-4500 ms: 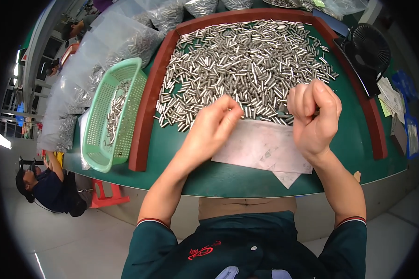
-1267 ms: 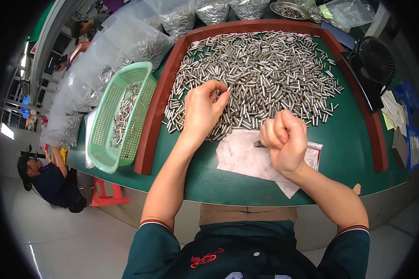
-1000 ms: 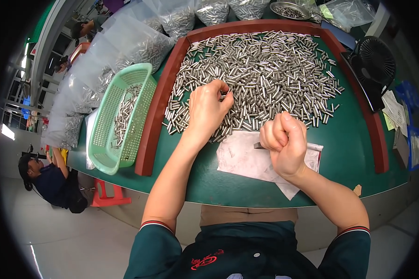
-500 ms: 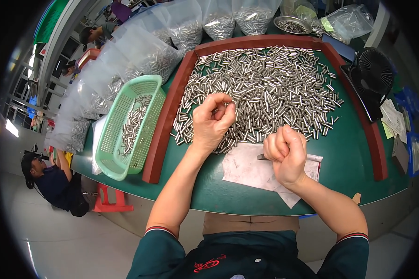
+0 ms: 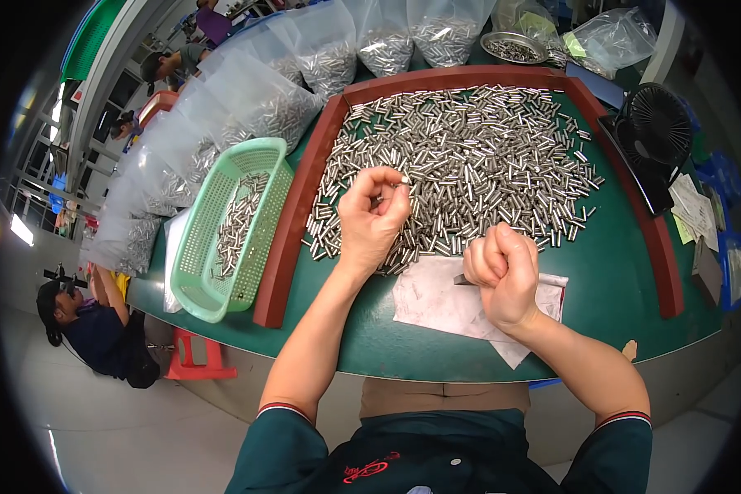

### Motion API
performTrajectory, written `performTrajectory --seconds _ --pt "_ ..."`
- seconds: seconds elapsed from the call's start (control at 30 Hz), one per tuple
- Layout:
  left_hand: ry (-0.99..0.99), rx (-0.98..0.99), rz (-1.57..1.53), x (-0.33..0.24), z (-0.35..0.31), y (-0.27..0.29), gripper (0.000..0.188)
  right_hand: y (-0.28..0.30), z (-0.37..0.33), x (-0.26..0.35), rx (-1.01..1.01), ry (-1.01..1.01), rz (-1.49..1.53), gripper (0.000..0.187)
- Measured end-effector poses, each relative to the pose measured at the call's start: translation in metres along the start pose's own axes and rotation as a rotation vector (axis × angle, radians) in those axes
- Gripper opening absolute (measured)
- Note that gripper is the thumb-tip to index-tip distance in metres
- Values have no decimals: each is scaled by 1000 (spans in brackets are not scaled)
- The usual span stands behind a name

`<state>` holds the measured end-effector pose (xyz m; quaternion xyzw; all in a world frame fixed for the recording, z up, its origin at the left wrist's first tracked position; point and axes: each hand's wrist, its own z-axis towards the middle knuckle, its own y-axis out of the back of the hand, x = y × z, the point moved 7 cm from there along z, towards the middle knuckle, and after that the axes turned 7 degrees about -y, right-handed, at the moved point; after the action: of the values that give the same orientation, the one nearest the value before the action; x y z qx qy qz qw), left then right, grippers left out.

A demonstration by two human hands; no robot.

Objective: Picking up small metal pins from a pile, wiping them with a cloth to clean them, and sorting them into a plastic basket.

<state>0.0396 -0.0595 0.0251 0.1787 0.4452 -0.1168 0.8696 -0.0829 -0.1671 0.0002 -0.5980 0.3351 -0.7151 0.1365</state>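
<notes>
The left hand [image 5: 373,218] is over the lower left part of the pile of metal pins [image 5: 477,156], fingers bent upward; its grip is pinched on one metal pin [image 5: 404,179], whose bright end now shows clearly at the fingertips where half a second ago it could barely be made out.

The right hand [image 5: 502,276], right of centre in the frame, is curled tight as in the last few frames, gripping a dark piece [image 5: 463,280] that juts out to the left; the fingers hide the rest. Compared with the earliest frame, this hand has moved down and to the left, above the pale cloth [image 5: 432,300] on the green surface [image 5: 609,329].

The pile fills the upper centre, inside the red-brown border [image 5: 461,76]. The green basket [image 5: 263,230], left of centre, and its surroundings appear lower in the frame than at first.
</notes>
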Motion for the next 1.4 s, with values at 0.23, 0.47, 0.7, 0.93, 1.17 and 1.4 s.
performTrajectory --seconds 0.23,0.47,0.7,0.93,1.17,1.4 --pt "713 31 -1317 20 -14 -21 11 0 1 0 -2 -6 3 41" --pt "784 24 -1345 25 -18 -18 14 -1 1 -1 -12 -10 19 41" --pt "785 -122 -1091 29 -17 -7 22 1 1 -1 -13 -15 21 41" --pt "274 139 132 22 4 19 13 -1 1 0 -5 -14 -3 41" --pt "96 379 610 7 -2 0 19 -3 1 0 2 -26 19 40" --pt "546 164 -323 25 -8 -1 12 1 1 -1 3 -17 10 40"
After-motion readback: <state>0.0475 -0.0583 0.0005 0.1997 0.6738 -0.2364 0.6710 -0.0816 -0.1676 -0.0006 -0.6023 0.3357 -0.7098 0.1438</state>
